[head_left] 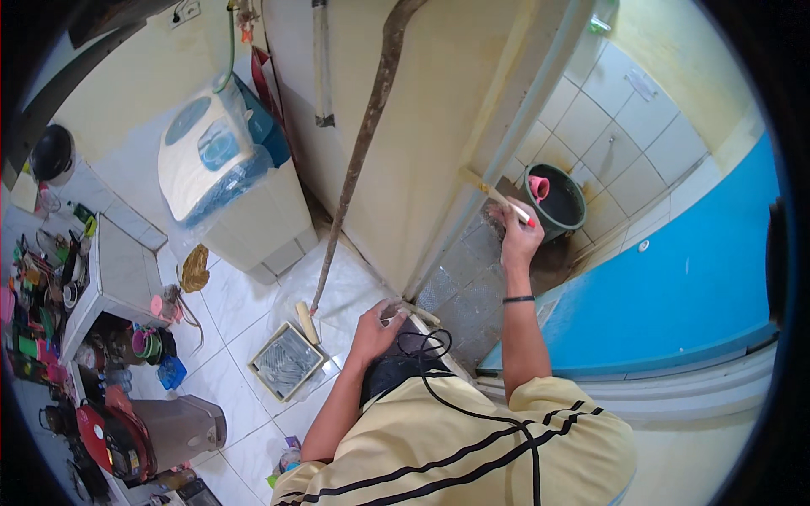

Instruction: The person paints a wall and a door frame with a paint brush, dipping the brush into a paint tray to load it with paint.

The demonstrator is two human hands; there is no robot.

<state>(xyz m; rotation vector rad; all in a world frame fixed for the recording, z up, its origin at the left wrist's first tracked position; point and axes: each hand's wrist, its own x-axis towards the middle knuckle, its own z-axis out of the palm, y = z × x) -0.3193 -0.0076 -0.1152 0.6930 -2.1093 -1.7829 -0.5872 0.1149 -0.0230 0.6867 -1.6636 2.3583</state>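
My right hand (521, 236) is closed round a slim paintbrush (499, 197) with a pale handle and a red end. The brush's far end meets the pale vertical trim (485, 152) at the wall's edge. Lower down and nearer my body, my left hand (377, 331) has its fingers curled by the bottom corner of the cream wall (422, 160). Whatever lies between those fingers is too small to make out. A paint tray (287, 361) with whitish paint rests on the floor left of that hand, and a paint roller (307, 323) lies beside it.
A long brown pole (363, 148) leans against the wall. Plastic sheeting (291, 291) covers part of the white tiles. At left stand a washing machine (224, 177) and a rice cooker (114, 438). A dark bucket (564, 223) stands beyond the trim, near a blue door (658, 278). A black cable (481, 412) crosses my shirt.
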